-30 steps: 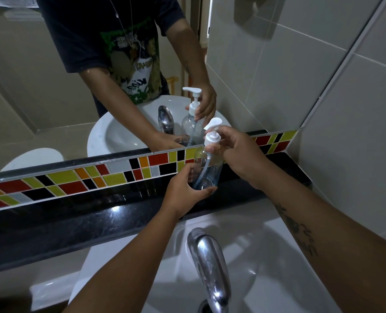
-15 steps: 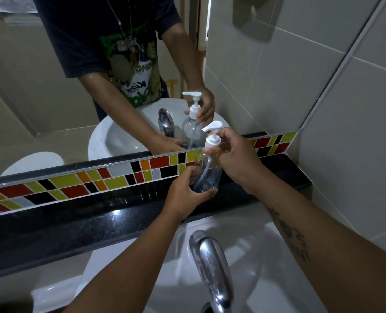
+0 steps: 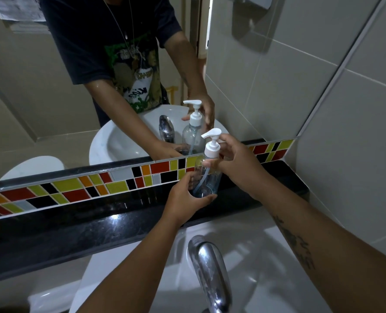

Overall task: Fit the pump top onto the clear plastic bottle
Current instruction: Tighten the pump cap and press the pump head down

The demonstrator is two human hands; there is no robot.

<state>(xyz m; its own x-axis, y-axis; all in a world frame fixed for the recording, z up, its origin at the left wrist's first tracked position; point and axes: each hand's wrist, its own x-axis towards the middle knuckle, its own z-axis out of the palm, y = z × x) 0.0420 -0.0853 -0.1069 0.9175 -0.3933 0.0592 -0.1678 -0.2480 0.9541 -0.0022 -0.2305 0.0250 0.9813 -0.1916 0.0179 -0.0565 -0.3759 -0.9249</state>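
Observation:
The clear plastic bottle (image 3: 207, 177) stands upright on the black ledge (image 3: 74, 227) behind the sink. A white pump top (image 3: 212, 143) sits on its neck, its tube running down inside. My left hand (image 3: 187, 195) wraps the bottle's lower part from the left. My right hand (image 3: 237, 163) is beside the bottle's shoulder and the pump collar on the right, thumb against the bottle, fingers loosely curled next to the collar. The mirror (image 3: 52, 98) repeats bottle and hands.
A chrome tap (image 3: 210, 274) rises over the white sink (image 3: 244, 245) just below my arms. A strip of coloured tiles (image 3: 74, 188) runs under the mirror. A tiled wall (image 3: 323, 98) closes the right side. The mirror shows a person's dark shirt.
The view has tilted slightly. My right hand's fingers have loosened from the pump collar and shifted a little to the right; the left hand keeps its hold on the bottle.

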